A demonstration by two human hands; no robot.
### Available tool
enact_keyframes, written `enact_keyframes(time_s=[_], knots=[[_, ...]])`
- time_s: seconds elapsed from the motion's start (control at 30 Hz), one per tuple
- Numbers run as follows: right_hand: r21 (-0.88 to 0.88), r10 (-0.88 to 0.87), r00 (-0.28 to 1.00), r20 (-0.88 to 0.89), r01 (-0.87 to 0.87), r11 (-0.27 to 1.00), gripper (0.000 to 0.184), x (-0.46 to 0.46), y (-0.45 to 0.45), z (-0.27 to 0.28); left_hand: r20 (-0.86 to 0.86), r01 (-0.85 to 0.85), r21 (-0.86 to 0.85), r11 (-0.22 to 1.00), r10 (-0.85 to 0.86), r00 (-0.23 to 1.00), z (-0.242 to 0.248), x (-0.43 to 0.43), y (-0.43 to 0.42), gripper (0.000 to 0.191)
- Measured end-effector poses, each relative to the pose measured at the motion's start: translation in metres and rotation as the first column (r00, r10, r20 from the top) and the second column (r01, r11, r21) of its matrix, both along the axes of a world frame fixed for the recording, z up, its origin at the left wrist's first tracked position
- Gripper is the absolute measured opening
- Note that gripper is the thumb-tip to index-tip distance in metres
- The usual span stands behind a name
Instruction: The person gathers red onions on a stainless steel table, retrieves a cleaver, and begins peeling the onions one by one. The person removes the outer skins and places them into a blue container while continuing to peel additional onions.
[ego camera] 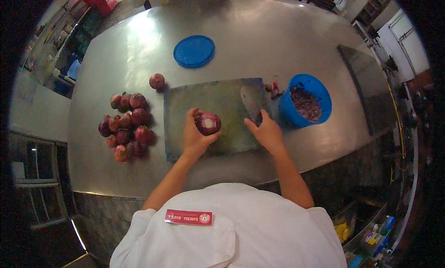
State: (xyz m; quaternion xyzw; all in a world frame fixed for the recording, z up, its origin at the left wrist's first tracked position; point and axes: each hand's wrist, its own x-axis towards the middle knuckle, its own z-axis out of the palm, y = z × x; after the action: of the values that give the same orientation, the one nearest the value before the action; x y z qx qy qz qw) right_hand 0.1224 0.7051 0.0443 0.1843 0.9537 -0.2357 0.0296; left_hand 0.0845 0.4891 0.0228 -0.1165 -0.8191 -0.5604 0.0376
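Note:
My left hand point(199, 137) holds a red onion point(208, 124) with a pale cut end facing up, over the left part of a worn green cutting board point(215, 97). On the board's right side, my right hand point(267, 130) grips the handle of a knife point(251, 100), its broad blade pointing away from me. A blue plastic tub point(295, 111) right of the board holds chopped purplish pieces point(307, 106). Small onion scraps point(274, 90) lie between board and tub. Several whole red onions point(127, 125) are heaped left of the board, and a single onion point(157, 81) sits near its far left corner.
A round blue lid point(194, 51) lies on the metal table point(243, 35) beyond the board. At the table's right side is a dark flat panel point(368, 87). Below the table on the right, a container holds a yellow item point(342, 232).

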Motion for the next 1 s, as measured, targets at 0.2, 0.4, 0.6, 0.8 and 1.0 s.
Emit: enact_keyframes(time_s=[0.2,0.4,0.6,0.8,1.0], knots=[[-0.906,-0.107,0.983,-0.152,-0.095,0.413,0.077,0.025,-0.012,-0.004,-0.119,0.021,-0.256,0.966,-0.053,0.991,0.002,0.011,0.004,0.071],[-0.993,0.077,0.994,-0.073,-0.079,0.085,0.077,0.043,-0.029,-0.004,-0.11,0.064,-0.187,0.98,-0.086,0.99,-0.002,0.018,0.0,0.067],[-0.895,0.14,0.99,0.001,-0.061,0.441,0.077,0.045,-0.053,0.008,-0.089,0.047,-0.126,0.991,-0.059,0.994,-0.008,0.02,0.0,0.064],[-0.808,0.149,0.989,-0.001,-0.089,0.582,0.075,0.039,-0.06,0.015,0.008,0.063,0.061,0.996,-0.063,0.998,-0.026,0.02,0.001,0.063],[-0.836,0.16,0.987,-0.016,-0.101,0.539,0.071,0.038,-0.064,0.019,0.018,0.069,0.096,0.993,-0.071,0.997,-0.038,0.018,-0.001,0.06]])
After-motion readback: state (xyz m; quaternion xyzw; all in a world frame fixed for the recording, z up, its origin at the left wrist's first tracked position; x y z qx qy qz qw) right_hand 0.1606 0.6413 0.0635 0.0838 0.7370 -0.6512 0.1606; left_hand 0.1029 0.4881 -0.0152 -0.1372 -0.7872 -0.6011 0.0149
